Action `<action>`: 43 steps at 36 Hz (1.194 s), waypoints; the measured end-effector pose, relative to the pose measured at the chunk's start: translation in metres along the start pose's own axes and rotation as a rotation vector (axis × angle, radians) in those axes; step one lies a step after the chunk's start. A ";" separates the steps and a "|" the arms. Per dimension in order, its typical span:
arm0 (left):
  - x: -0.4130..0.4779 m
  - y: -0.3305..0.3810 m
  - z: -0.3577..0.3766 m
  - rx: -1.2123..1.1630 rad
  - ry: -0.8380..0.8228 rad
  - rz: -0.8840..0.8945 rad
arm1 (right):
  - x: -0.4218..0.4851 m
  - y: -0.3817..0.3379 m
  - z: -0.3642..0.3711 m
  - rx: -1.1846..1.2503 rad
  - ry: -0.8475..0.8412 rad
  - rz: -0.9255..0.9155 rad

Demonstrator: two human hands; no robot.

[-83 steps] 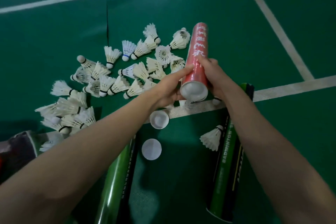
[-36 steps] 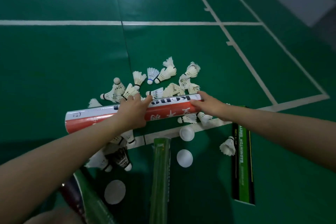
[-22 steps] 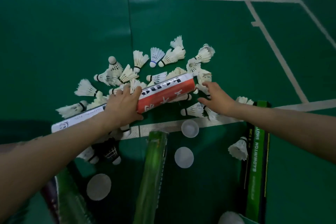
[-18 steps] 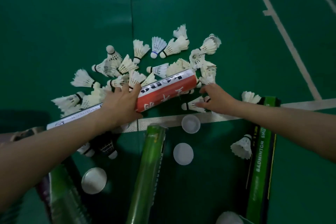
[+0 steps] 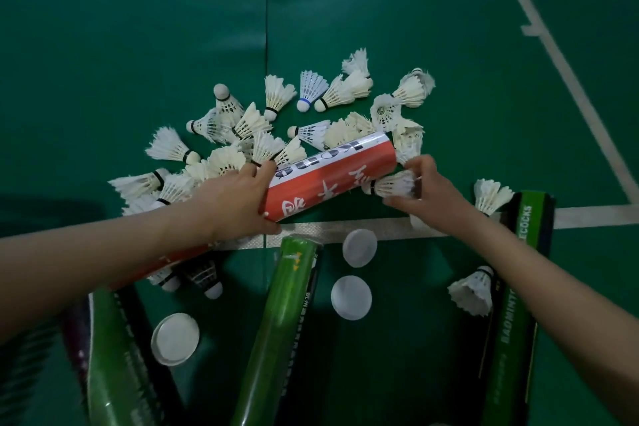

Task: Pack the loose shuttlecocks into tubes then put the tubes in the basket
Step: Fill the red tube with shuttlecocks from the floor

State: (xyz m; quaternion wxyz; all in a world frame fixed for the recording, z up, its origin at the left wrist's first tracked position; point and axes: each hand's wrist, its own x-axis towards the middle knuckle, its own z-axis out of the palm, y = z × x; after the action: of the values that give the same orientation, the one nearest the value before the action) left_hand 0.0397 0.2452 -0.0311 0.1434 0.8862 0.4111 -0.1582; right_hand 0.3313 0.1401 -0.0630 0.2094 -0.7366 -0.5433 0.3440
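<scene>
Head view: the red tube [image 5: 332, 176] is gripped round its middle by the left hand [image 5: 238, 197], fingers curled over it. It is held slanted low over the floor [image 5: 449, 62], its far end turned towards the right hand [image 5: 428, 194]. This is judged to offer that end for loading.

One shuttlecock [image 5: 394, 185] is pinched by its feathers in the right hand, just beside the tube's end. Its cork is pointed at the tube, so that it can be slid in cork first. Whether it touches the rim cannot be told.

The loose shuttlecocks [image 5: 276, 97] are heaped beyond both hands, within reach of either. More than twenty are judged to lie there; an exact count is prevented by overlap. Two more are seen beside the right forearm and two under the left forearm.

One red tube is counted, and three green tubes [image 5: 280, 322]: one between the forearms, one outside each forearm. Three white caps [image 5: 351, 297] are left off nearby, presumably so that the tubes stay open for filling. No basket is seen.
</scene>
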 end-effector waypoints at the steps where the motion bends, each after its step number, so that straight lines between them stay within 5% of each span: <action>1: -0.005 0.000 0.002 -0.013 0.011 0.002 | -0.003 -0.002 -0.001 0.054 0.022 0.000; 9: -0.039 -0.011 0.013 -0.198 0.063 -0.031 | 0.008 -0.009 0.008 0.649 0.216 0.199; 18: -0.054 -0.027 0.017 -0.164 0.092 -0.123 | 0.019 -0.038 0.019 0.604 0.444 0.119; 24: -0.066 -0.028 0.025 -0.132 0.151 -0.106 | 0.014 -0.060 0.027 0.586 0.288 0.031; 30: -0.070 -0.020 0.032 -0.155 0.147 -0.117 | -0.001 -0.065 0.055 0.718 -0.074 -0.035; 32: -0.072 -0.020 0.034 -0.155 0.121 -0.127 | 0.000 -0.059 0.060 0.749 -0.047 0.002; 37: -0.075 -0.023 0.041 -0.154 0.064 -0.156 | 0.017 -0.028 0.051 0.476 0.251 0.194; 43: -0.075 -0.027 0.045 -0.212 0.026 -0.187 | 0.047 -0.004 0.056 -0.131 0.121 0.001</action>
State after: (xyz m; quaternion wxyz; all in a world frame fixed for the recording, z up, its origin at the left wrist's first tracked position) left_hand -0.0341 0.1934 -0.0453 0.2157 0.8258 0.5083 -0.1150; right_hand 0.2957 0.1822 -0.1106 0.1932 -0.7684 -0.5507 0.2626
